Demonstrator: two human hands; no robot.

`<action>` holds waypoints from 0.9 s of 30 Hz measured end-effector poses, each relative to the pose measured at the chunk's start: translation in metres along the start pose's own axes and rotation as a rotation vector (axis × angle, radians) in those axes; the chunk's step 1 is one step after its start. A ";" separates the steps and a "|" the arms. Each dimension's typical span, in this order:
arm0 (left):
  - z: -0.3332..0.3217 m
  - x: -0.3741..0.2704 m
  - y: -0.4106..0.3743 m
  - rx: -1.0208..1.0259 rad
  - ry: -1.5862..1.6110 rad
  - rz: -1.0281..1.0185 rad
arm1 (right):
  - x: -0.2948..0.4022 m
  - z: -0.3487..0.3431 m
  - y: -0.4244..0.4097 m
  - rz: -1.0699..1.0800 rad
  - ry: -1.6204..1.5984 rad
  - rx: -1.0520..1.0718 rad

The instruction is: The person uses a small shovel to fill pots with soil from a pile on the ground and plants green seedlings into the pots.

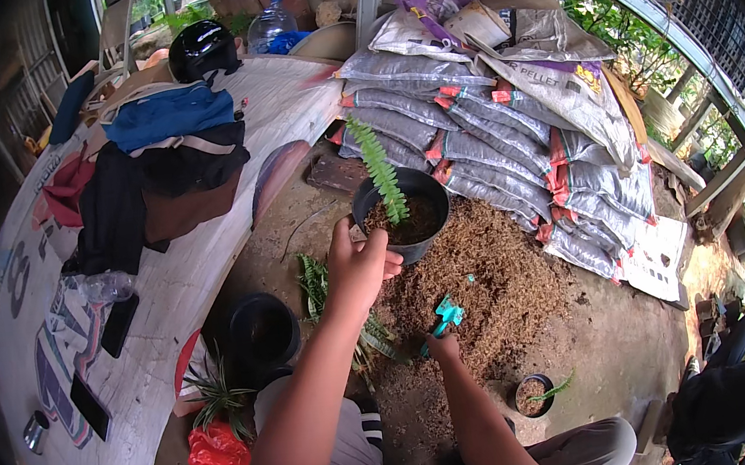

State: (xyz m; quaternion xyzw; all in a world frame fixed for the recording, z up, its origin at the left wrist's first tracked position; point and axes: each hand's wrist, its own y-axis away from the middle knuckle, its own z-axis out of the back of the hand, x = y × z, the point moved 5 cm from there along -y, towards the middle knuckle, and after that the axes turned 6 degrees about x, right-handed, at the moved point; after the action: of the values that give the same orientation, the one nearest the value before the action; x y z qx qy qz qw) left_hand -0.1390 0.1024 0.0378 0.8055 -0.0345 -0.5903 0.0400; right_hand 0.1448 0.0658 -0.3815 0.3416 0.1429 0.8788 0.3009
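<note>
My left hand (365, 258) grips the near rim of a black plastic pot (416, 246), lifted at the edge of a heap of brown fibrous potting mix (516, 264). One upright green fern frond (380, 169) grows from the dark mix inside it. Lower down, my right hand (442, 346) is closed around the handle of a turquoise hand trowel (449, 314), whose blade lies over the heap. A small black pot (533, 395) with another fern frond stands on the floor to the right of my right hand.
Stacked silver sacks (494, 141) rise behind the heap. At left, a low platform (223, 265) holds clothes (155, 168), phones (90, 406) and a black helmet (203, 49). Beside my left forearm are an empty black pot (264, 329), variegated leaves (314, 281), a spiky plant (218, 394) and a red plastic bag (218, 455).
</note>
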 end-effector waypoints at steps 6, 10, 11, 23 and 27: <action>0.017 -0.002 0.002 -0.039 0.009 0.002 | 0.032 -0.005 0.027 0.047 -0.174 0.041; 0.001 0.003 -0.003 -0.018 0.013 -0.007 | -0.009 -0.004 0.027 -0.178 -0.802 0.043; -0.006 0.003 -0.004 0.001 0.023 -0.021 | -0.021 -0.001 0.029 -0.312 -0.991 0.063; 0.004 -0.009 0.024 0.010 -0.046 0.060 | 0.103 0.116 0.061 -0.158 -1.243 0.555; 0.003 -0.007 0.025 0.049 0.010 0.065 | 0.088 0.114 0.078 0.016 -0.971 0.385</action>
State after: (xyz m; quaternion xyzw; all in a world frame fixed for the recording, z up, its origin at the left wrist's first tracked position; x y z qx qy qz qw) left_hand -0.1440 0.0777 0.0458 0.8076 -0.0751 -0.5836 0.0395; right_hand 0.1380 0.0655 -0.2176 0.7599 0.1434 0.5794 0.2573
